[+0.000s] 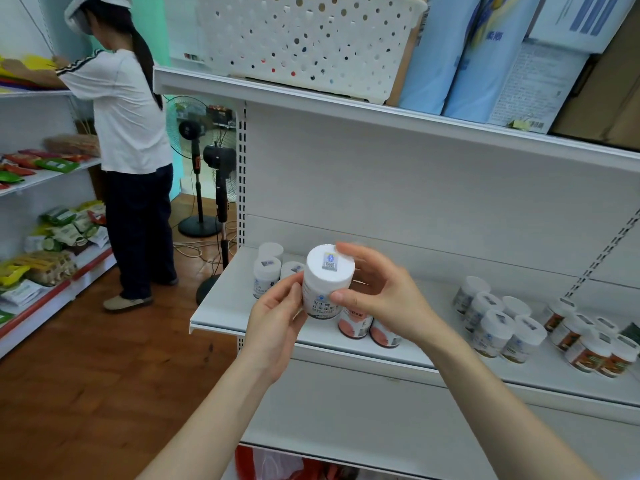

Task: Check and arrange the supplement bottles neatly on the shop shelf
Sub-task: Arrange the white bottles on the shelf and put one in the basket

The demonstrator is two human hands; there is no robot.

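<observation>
I have one supplement bottle [327, 282] up in front of the camera, lifted off the shelf [228, 306] and hanging above its near left part, tipped so that its white cap and the small sticker on top face me. The left grip [275, 323] closes on the bottle's left side, its fingertips pressed against the label. The right grip [384, 299] wraps the right side, with the fingers curled over the far rim of the cap and the thumb lying across the front of the label. Just below the right grip, two orange-labelled bottles [353, 323] stand side by side near the shelf's front edge. Farther back on the left, a small group of white-capped bottles [266, 277] stands close together by the upright. Well over to the right sits a loose cluster of pale-labelled bottles [498, 327], and beyond it, by the frame's edge, a cluster of brown-labelled bottles [585, 344]. On the upper shelf [346, 105] I see a white perforated basket [301, 39] and blue packs [450, 57]. Far left, another person [128, 116] faces a rack of packets, with two standing fans [194, 133] on the wooden floor [86, 375] behind.
</observation>
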